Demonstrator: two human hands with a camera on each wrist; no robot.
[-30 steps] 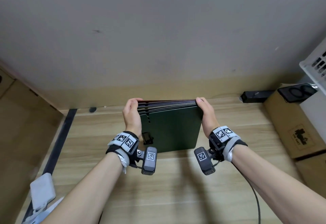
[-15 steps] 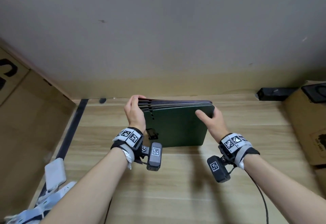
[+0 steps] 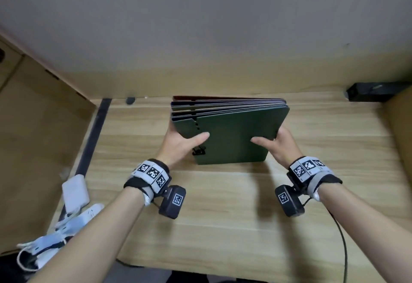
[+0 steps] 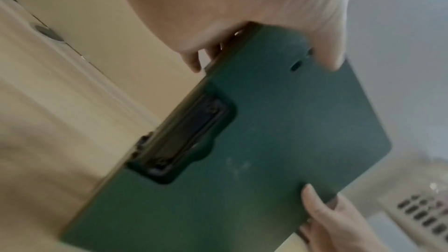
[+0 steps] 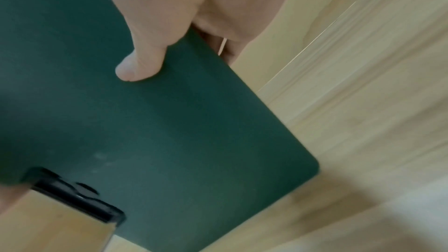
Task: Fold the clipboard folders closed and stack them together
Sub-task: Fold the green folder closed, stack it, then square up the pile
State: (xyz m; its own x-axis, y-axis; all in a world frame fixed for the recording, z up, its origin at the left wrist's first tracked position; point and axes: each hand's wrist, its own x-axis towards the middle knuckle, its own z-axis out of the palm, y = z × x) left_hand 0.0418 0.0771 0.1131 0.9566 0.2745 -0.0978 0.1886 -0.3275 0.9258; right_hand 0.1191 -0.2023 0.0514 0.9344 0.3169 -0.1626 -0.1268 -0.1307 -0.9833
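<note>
A stack of several closed dark green clipboard folders (image 3: 231,135) is held tilted over the wooden desk (image 3: 223,216), its far edge fanned so the separate covers show. My left hand (image 3: 180,144) grips the stack's left side, thumb on the top cover beside the black metal clip (image 3: 198,150). My right hand (image 3: 278,144) grips the right side, thumb on top and fingers underneath. The left wrist view shows the green cover (image 4: 266,141), the clip (image 4: 184,137) and my right hand's fingers (image 4: 322,216). The right wrist view shows my thumb (image 5: 143,60) pressed on the cover (image 5: 169,131).
A white power strip and adapter (image 3: 74,191) with cables lie at the desk's left edge. A black device (image 3: 374,92) sits at the back right by a cardboard box (image 3: 401,122). Cardboard (image 3: 38,138) lines the left side. A grey wall stands behind the desk.
Both hands slid from the stack's far corners down to its sides, thumbs now on the top cover. The stack has tipped, and the head view has shifted right.
</note>
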